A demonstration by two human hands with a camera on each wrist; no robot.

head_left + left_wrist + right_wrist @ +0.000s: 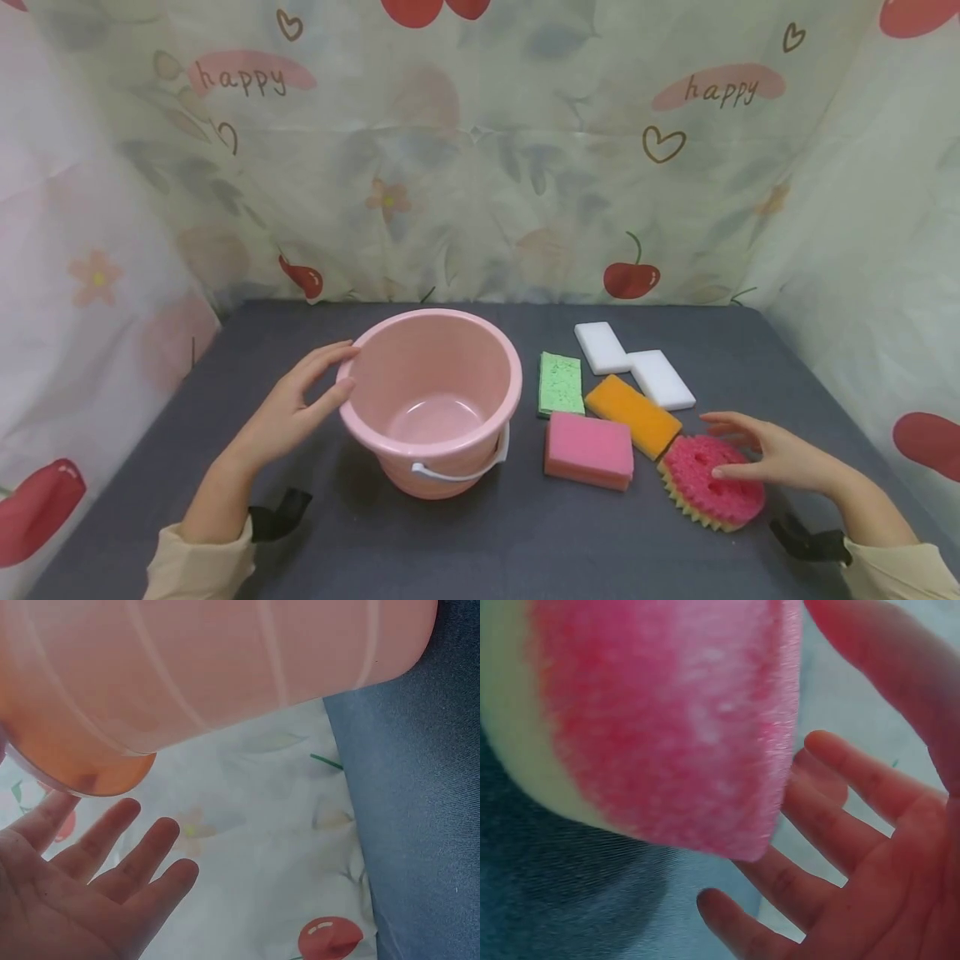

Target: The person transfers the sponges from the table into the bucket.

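A pink plastic bucket [431, 379] with a white handle [461, 475] stands upright on the table. My left hand [288, 408] is at its left rim, fingers extended and thumb near the edge; in the left wrist view the fingers are spread below the bucket's rim [97, 769]. Over on the right, my right hand [787, 458] hovers at a round, zigzag-edged sponge [705, 479], pink on top and pale yellow beneath. Its fingers [825, 817] are spread around the sponge [675, 727] without a grip; whether they touch it is unclear.
Between bucket and round sponge lie a pink block sponge [588, 446], an orange sponge [633, 417] and a green sponge [560, 383]. Two white sponges [602, 348] [662, 379] lie behind them. Patterned curtains [472, 167] enclose the dark table [450, 550] at the back and sides.
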